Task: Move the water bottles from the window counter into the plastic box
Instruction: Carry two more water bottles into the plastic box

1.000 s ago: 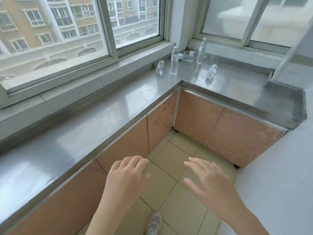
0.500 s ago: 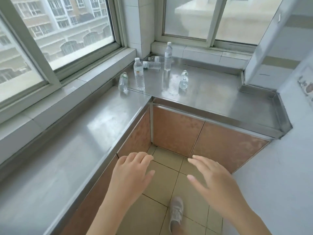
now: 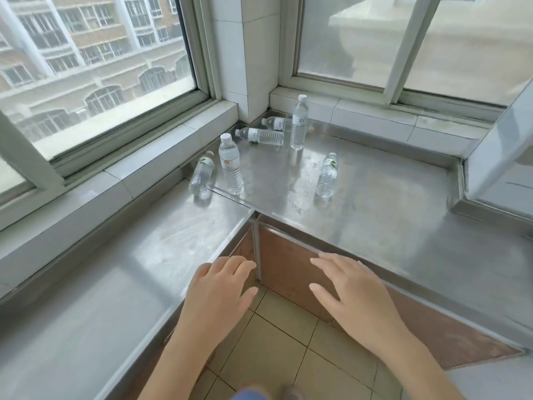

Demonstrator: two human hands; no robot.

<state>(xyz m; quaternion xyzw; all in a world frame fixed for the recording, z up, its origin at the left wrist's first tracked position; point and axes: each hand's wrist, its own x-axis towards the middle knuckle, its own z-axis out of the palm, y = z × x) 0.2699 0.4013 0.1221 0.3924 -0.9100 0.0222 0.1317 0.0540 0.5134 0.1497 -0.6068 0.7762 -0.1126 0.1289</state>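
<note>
Several clear water bottles sit in the corner of the steel window counter (image 3: 360, 215). A tall bottle (image 3: 298, 122) stands at the back, and another upright bottle (image 3: 230, 166) stands nearer the left window. A smaller bottle (image 3: 327, 176) stands to the right and one (image 3: 201, 174) leans at the left. Two bottles (image 3: 261, 136) lie on their sides by the tiled pillar. My left hand (image 3: 219, 287) and my right hand (image 3: 349, 287) hover with relaxed fingers, empty, near the counter's inner corner, well short of the bottles. No plastic box is in view.
The counter runs in an L under two windows, with a raised tiled sill (image 3: 375, 114) behind it. Brown cabinet doors (image 3: 291, 272) sit under the counter. A white wall edge (image 3: 496, 151) juts in at the right. Tiled floor (image 3: 277, 350) lies below my hands.
The view has closed in on the counter corner, so the bottles look larger and nearer. Both hands stay open and empty, now level with the counter's front edge.
</note>
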